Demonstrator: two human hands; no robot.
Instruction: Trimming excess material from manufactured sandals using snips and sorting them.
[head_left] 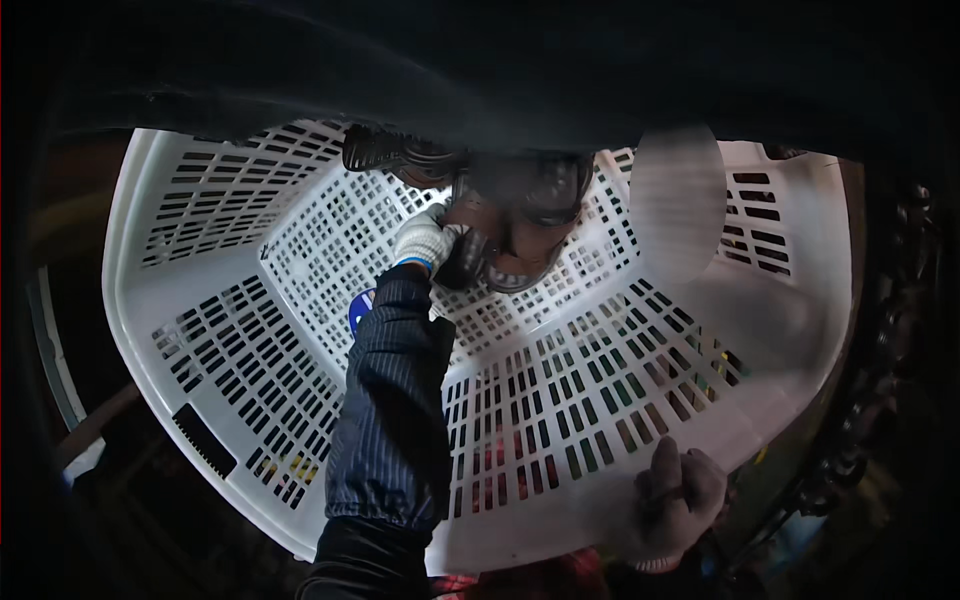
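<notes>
Touching glossy brown shoe-like pieces [535, 238] in a white plastic basket [122, 290].
The left hand [424, 238], in knitted glove and pinstriped sleeve [385, 410], has its fingers against the rounded, ridge-edged pile on the perforated floor; whether they grip, I cannot tell. The right hand [678, 495], gloved and blurred, is by the near rim [520, 548], fingers loosely bent, hold unclear.

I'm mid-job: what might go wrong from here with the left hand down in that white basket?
The brown footwear lies bunched together beside the left hand, so tugging one piece might drag others along. The striped sleeve reaches across the slotted white basket, so it could snag. A dark shape covers the top of the view, so a slip behind it might go unseen.
</notes>
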